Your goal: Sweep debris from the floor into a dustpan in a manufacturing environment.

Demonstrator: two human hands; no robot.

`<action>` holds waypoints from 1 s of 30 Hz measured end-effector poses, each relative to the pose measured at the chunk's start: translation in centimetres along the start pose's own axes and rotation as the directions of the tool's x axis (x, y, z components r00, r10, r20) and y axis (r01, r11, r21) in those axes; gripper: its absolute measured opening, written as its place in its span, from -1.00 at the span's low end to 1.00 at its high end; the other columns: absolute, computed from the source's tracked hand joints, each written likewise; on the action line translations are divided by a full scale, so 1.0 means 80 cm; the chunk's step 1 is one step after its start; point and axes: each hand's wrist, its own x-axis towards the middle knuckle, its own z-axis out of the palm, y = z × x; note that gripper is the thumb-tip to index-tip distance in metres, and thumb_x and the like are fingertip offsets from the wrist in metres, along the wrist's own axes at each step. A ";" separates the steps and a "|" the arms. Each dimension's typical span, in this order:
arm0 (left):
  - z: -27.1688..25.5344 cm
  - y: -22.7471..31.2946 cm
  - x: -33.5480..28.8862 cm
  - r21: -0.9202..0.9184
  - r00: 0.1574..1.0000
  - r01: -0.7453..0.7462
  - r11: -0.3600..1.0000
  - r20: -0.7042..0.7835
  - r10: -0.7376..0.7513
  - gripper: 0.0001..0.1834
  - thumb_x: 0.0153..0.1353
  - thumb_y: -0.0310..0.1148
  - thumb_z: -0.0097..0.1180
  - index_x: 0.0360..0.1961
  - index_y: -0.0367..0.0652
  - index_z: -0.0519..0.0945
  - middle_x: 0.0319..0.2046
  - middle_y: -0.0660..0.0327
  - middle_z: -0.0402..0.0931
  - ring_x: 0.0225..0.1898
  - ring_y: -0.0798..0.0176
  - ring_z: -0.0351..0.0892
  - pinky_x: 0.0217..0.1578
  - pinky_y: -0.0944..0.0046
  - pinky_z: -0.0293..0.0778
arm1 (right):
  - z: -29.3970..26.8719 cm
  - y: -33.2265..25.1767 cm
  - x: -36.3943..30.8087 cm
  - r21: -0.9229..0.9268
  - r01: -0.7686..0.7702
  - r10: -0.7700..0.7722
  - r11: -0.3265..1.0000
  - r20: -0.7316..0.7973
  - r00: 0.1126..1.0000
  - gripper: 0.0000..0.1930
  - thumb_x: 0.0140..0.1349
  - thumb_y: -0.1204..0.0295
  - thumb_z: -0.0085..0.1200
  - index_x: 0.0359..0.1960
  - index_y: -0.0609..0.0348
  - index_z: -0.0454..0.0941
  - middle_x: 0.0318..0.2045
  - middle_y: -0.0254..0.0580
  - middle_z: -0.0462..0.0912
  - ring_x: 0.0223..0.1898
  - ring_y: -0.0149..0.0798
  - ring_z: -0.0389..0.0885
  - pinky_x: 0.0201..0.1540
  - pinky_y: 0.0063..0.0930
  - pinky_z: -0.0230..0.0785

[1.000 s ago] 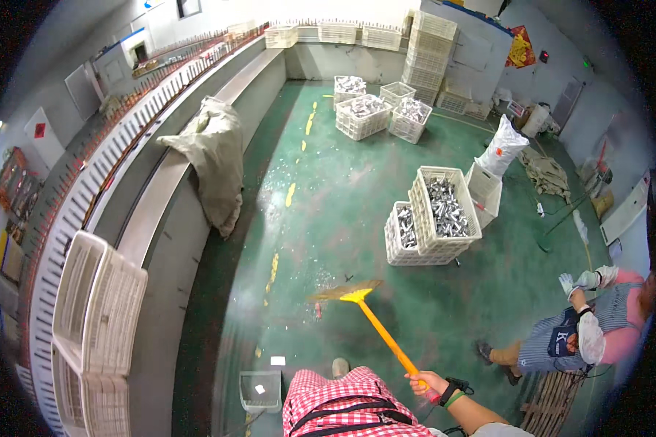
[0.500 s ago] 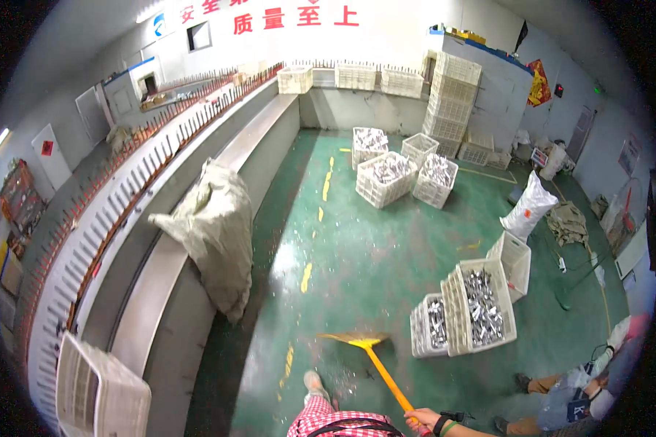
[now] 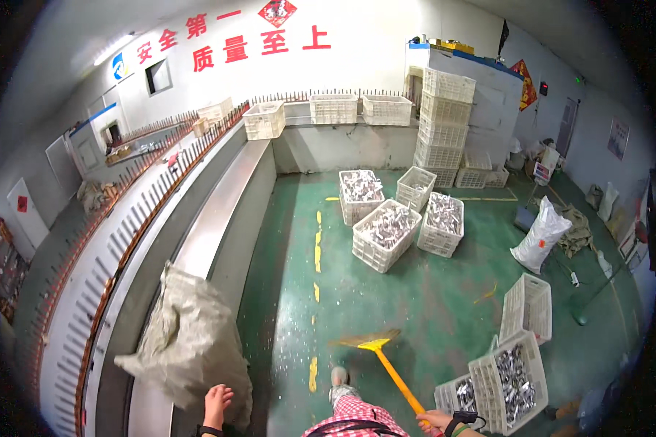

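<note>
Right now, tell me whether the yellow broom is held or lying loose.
Held: the right hand grips the yellow broom by its handle. The left hand is off it, near the beige sack.

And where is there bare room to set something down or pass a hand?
Free: the green floor between the broom, the far full crates and the white sack; also the ledge beyond the grey sack. Crowded: lower right, with the near crates by the right hand, and lower left, where the grey sack bulges by the left hand.
</note>
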 end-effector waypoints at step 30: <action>0.618 0.620 1.317 0.028 0.996 -0.077 0.997 0.041 0.076 -0.78 0.13 -0.28 -0.13 -0.32 -0.22 0.40 -0.56 0.27 0.42 -0.56 0.46 0.36 -0.49 0.51 0.32 | 0.503 -1.418 0.564 -0.507 0.332 -0.272 0.795 0.191 0.943 -0.88 -0.02 0.50 -0.03 -0.43 0.22 0.33 -0.73 -0.35 0.35 -0.79 -0.48 0.31 -0.78 -0.62 0.17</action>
